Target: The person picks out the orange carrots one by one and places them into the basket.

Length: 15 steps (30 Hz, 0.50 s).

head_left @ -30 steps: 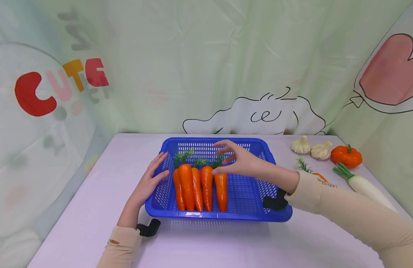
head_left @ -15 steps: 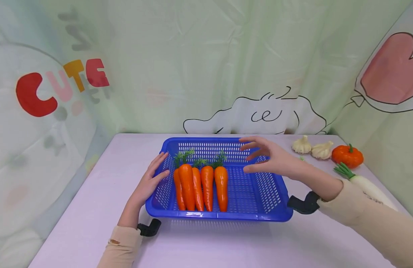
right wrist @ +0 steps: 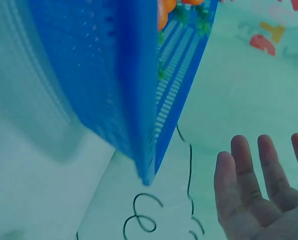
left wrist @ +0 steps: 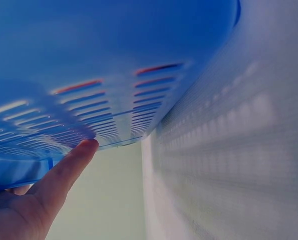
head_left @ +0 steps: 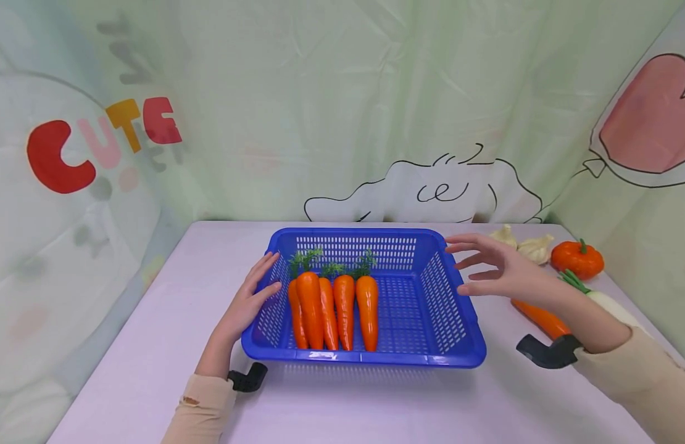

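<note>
Several orange carrots (head_left: 344, 311) with green tops lie side by side in the left half of a blue plastic basket (head_left: 363, 356). My left hand (head_left: 248, 305) rests at the basket's left side, fingers extended along the rim; in the left wrist view a fingertip (left wrist: 88, 145) meets the slotted wall. To the right of the basket, my right hand (head_left: 500, 271) hovers with spread, slightly bent fingers and holds nothing, its fingertips near the right rim. Under the right forearm lies another carrot (head_left: 542, 317) on the table, partly hidden.
At the back right of the table (head_left: 342, 407) are two garlic bulbs (head_left: 535, 249), partly behind the right hand, and an orange pumpkin (head_left: 577, 259). A white radish (head_left: 611, 305) with green leaves lies in front of them, partly covered by the right arm. A printed curtain (head_left: 331, 123) hangs behind.
My right hand has moved from over the carrots in the basket to the right, past the right rim. The left hand, basket and carrots have stayed in place.
</note>
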Tool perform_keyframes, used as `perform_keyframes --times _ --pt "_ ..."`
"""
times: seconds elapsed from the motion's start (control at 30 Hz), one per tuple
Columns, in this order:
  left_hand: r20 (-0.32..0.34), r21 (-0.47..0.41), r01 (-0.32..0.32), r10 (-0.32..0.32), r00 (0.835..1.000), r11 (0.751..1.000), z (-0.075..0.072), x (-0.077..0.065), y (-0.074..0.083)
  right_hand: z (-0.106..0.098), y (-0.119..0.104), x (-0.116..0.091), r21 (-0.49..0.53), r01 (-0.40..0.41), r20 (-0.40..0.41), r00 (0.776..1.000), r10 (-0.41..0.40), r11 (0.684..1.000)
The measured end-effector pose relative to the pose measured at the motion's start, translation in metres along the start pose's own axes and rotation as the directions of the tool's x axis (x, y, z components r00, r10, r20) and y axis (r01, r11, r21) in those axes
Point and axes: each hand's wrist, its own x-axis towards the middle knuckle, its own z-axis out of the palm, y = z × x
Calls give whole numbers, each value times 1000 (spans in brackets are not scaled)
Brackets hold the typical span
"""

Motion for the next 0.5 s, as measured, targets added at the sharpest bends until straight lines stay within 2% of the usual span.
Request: perform_keyframes --times 0.3,0.5 --pt "-3 9 9 -9 1000 1000 0 -1 2 -11 31 -20 -108 -10 -106 994 -1 994" --pt "-3 13 9 -9 1000 1000 0 -1 3 -18 48 -32 -110 -23 -132 991 9 994"
